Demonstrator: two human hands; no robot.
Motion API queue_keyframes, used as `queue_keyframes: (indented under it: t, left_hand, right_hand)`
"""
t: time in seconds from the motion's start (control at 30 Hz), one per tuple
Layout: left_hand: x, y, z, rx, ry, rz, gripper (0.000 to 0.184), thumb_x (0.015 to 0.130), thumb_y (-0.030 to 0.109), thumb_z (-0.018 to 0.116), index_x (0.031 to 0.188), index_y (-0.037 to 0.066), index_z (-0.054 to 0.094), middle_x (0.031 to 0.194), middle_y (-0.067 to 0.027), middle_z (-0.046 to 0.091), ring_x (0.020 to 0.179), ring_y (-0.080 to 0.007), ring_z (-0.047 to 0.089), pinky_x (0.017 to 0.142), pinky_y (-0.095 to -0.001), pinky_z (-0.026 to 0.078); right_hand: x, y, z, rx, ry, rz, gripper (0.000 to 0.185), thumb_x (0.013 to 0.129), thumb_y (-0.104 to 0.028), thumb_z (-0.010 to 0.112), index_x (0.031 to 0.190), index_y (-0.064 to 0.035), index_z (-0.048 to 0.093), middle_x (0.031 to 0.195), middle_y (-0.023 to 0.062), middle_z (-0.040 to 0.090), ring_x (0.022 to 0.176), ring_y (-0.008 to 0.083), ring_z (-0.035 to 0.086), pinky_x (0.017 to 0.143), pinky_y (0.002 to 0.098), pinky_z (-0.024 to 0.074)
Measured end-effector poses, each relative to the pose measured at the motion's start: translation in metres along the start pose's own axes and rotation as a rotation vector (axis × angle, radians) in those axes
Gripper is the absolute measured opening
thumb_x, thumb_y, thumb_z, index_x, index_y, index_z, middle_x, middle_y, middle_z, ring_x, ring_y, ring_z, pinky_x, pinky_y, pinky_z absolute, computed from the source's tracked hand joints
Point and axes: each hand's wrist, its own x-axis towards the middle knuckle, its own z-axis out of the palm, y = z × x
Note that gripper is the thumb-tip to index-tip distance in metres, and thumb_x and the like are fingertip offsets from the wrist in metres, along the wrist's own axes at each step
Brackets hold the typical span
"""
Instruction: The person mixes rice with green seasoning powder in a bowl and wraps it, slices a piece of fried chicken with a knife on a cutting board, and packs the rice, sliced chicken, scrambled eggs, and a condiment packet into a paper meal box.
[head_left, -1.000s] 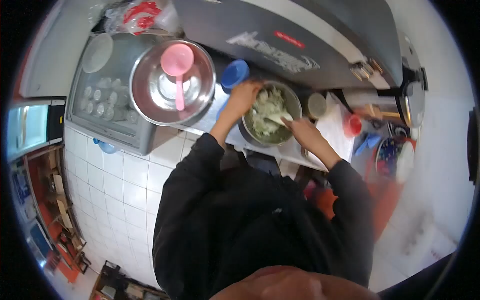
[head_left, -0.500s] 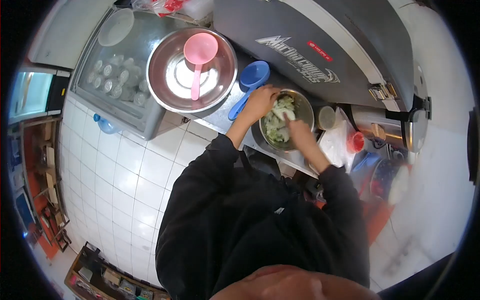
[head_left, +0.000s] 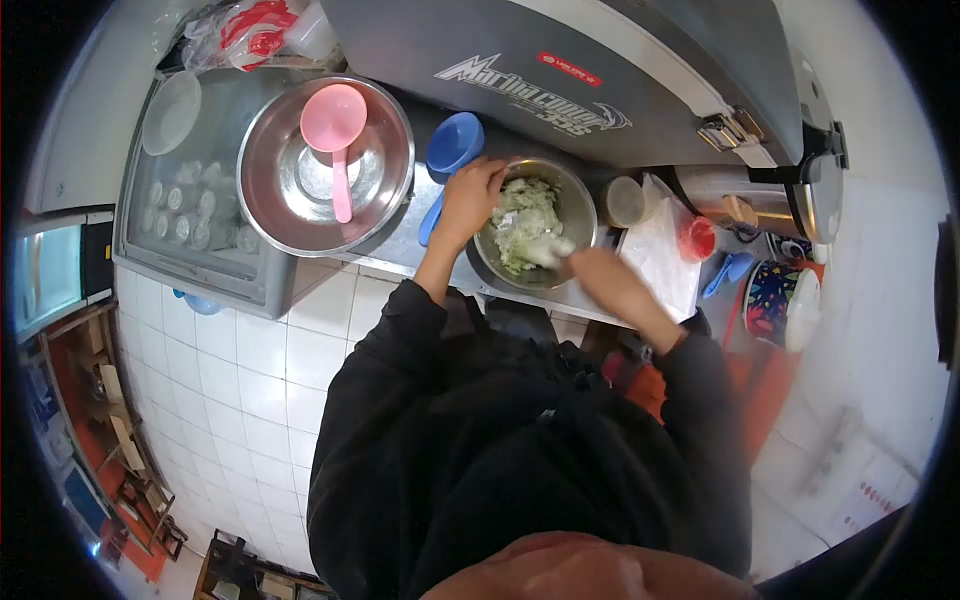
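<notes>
A metal bowl (head_left: 580,200) on the counter holds a pale green, shredded-looking mixture (head_left: 528,215). My left hand (head_left: 472,200) grips the bowl's left rim, its fingers closed over the edge. Over the bowl's lower right side is my right hand (head_left: 607,283), blurred by motion and closed round a pale spoon or spatula (head_left: 551,250) whose end lies in the mixture. Just behind my left hand sits a blue ladle (head_left: 455,142), its handle reaching down past my left wrist.
Left of the bowl, a large steel basin (head_left: 258,180) holds a pink ladle (head_left: 334,118). A grey case (head_left: 480,40) stands behind. To the right are a round container (head_left: 625,202), white sheet (head_left: 660,265), red cup (head_left: 696,238) and patterned pot (head_left: 775,300).
The camera view has shifted and turned. My right hand has moved the utensil toward the bowl's lower right side, while my left hand has stayed at the rim.
</notes>
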Motion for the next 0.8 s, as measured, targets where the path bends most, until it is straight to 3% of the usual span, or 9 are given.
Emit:
queue_keyframes:
  t: [0.03,0.2,0.27,0.3,0.4,0.47,0.63,0.77,0.8]
  left_hand:
    - [-0.003,0.001,0.003,-0.002,-0.008,-0.002,0.021,0.088,0.016,0.055,0.104,0.013,0.069,0.085,-0.0151,0.061,0.081,-0.0366,0.059,0.071,-0.0432,0.046]
    - [-0.005,-0.006,0.006,-0.117,0.006,-0.053,0.022,0.090,0.017,0.055,0.108,0.010,0.067,0.095,-0.0172,0.064,0.088,-0.0351,0.061,0.076,-0.0390,0.047]
    - [-0.001,-0.008,0.002,-0.198,-0.009,-0.059,0.023,0.091,0.016,0.054,0.107,0.003,0.064,0.098,-0.0178,0.065,0.093,-0.0322,0.063,0.079,-0.0375,0.048]
    - [0.001,-0.007,0.000,-0.200,-0.003,-0.062,0.023,0.091,0.016,0.054,0.107,0.003,0.064,0.098,-0.0177,0.065,0.093,-0.0322,0.063,0.079,-0.0375,0.048]
    - [-0.007,-0.003,0.001,-0.189,-0.026,-0.110,0.022,0.091,0.015,0.054,0.104,0.001,0.064,0.097,-0.0179,0.065,0.091,-0.0320,0.064,0.079,-0.0373,0.048]
    - [-0.001,-0.006,0.006,-0.194,0.020,-0.079,0.022,0.090,0.017,0.055,0.102,0.001,0.064,0.097,-0.0176,0.066,0.090,-0.0324,0.064,0.078,-0.0370,0.049]
    - [-0.002,-0.009,-0.005,-0.144,0.007,-0.074,0.022,0.090,0.017,0.056,0.101,0.001,0.064,0.097,-0.0167,0.066,0.090,-0.0324,0.064,0.079,-0.0367,0.049]
    - [0.001,-0.013,-0.005,-0.157,0.024,-0.094,0.021,0.090,0.015,0.055,0.101,0.001,0.065,0.097,-0.0161,0.066,0.090,-0.0323,0.064,0.079,-0.0360,0.049]
    - [-0.003,-0.015,-0.004,-0.160,0.014,-0.104,0.021,0.090,0.015,0.055,0.101,0.001,0.065,0.097,-0.0161,0.066,0.090,-0.0323,0.064,0.079,-0.0360,0.049]
  right_hand:
    - [-0.007,-0.015,0.013,-0.077,-0.086,0.058,0.040,0.092,-0.008,0.042,0.131,-0.0026,0.047,0.081,0.0211,0.064,0.077,0.0357,0.065,0.062,0.0451,0.0531]
    - [0.022,-0.020,0.018,-0.060,0.169,0.199,0.036,0.090,-0.007,0.046,0.124,0.0034,0.051,0.081,0.0245,0.064,0.075,0.0362,0.066,0.063,0.0424,0.0529]
    - [0.012,0.016,0.008,0.345,0.094,0.073,0.035,0.087,-0.009,0.051,0.121,-0.0016,0.057,0.081,0.0243,0.062,0.073,0.0334,0.066,0.067,0.0428,0.0512]
    - [-0.002,0.012,-0.024,0.449,0.066,0.160,0.028,0.089,-0.012,0.051,0.112,-0.0008,0.062,0.086,0.0259,0.061,0.075,0.0342,0.065,0.070,0.0444,0.0485]
    - [0.001,0.011,-0.013,0.243,0.205,0.149,0.031,0.089,-0.014,0.050,0.117,-0.0049,0.061,0.083,0.0226,0.063,0.073,0.0327,0.065,0.068,0.0444,0.0500]
    - [0.026,-0.003,0.021,-0.300,0.179,0.258,0.036,0.088,-0.016,0.049,0.122,-0.0122,0.059,0.081,0.0181,0.064,0.075,0.0302,0.065,0.067,0.0429,0.0518]
    - [0.011,0.008,-0.019,-0.250,0.006,0.042,0.041,0.085,-0.011,0.052,0.126,-0.0093,0.053,0.084,0.0167,0.064,0.073,0.0326,0.066,0.060,0.0406,0.0545]
    - [0.027,-0.007,0.031,-0.172,0.228,0.151,0.032,0.090,-0.010,0.048,0.119,-0.0071,0.059,0.081,0.0194,0.064,0.074,0.0304,0.066,0.060,0.0415,0.0540]
    - [0.026,0.011,0.031,0.036,0.190,0.089,0.031,0.091,-0.013,0.047,0.119,-0.0058,0.059,0.079,0.0192,0.064,0.071,0.0281,0.066,0.058,0.0397,0.0538]
